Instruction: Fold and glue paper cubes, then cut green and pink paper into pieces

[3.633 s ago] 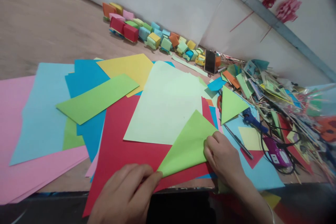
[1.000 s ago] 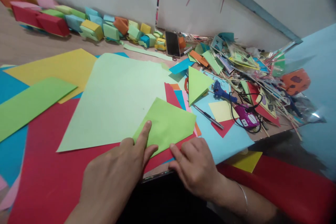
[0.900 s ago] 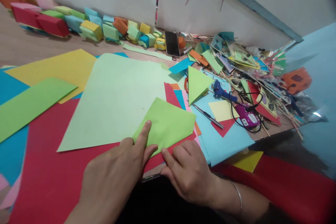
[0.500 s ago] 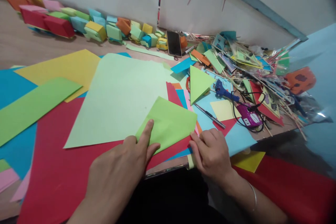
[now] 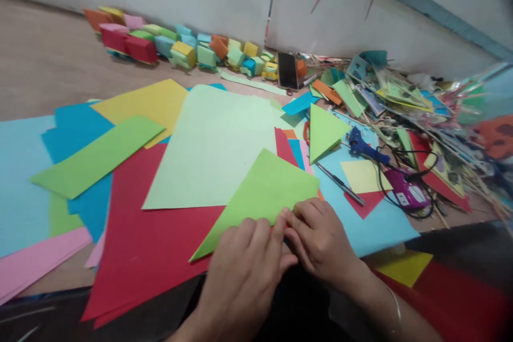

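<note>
Your left hand [image 5: 248, 267] lies, back up, over the near edge of the green sheet [image 5: 264, 187]. Its fingers are bent and side by side, and its thumb stands apart from the forefinger, pointing right below the sheet's edge. It looks laid on the sheet rather than clamped on it.

Your right hand [image 5: 320, 240] meets it at that same edge. The forefinger tip comes right up to your left forefinger tip, with the thumb just below and the other fingers curled in. You have thumb and forefinger close together, but I cannot tell whether they pinch the paper. A bracelet [image 5: 395, 304] circles your right wrist.

The sheet lies in front of you, partly on the pale sheet [image 5: 212, 144] and partly on the red paper [image 5: 148, 251]. Its long left point reaches over the red, its top corner rests on the pale sheet, and its right corner lies beyond your right knuckles.

To the right of your work are a green triangle [image 5: 326, 131], a pen [image 5: 342, 184], a glue gun [image 5: 366, 147] and a purple socket block [image 5: 406, 189]. Paper boxes [image 5: 142, 49] line the wall, with a phone [image 5: 287, 70] near their right end.
</note>
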`<action>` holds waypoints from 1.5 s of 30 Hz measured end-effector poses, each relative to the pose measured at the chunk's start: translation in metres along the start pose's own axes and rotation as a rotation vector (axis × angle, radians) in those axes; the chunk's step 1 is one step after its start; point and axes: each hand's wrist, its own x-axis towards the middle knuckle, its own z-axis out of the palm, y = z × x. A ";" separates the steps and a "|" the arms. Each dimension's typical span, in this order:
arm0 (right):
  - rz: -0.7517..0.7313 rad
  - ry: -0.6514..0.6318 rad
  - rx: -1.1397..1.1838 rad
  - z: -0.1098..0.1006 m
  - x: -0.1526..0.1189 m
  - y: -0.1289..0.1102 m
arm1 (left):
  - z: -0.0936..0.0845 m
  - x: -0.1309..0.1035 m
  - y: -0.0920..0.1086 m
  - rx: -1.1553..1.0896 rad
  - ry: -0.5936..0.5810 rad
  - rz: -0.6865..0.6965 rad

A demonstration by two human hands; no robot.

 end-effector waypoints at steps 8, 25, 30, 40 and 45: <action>-0.021 0.025 0.000 0.003 -0.001 0.003 | 0.012 -0.018 0.006 0.075 -0.075 -0.045; -0.037 0.045 -0.006 0.004 -0.001 0.005 | -0.038 -0.078 -0.048 0.117 0.060 -0.158; -0.021 0.047 -0.019 0.005 -0.002 0.004 | -0.026 -0.056 -0.044 0.029 0.067 -0.193; -0.021 0.164 -0.078 0.009 0.000 -0.002 | -0.012 -0.074 -0.068 -0.009 0.066 -0.126; -0.067 0.235 -0.060 0.008 0.001 0.001 | -0.009 -0.084 -0.074 -0.249 0.171 0.057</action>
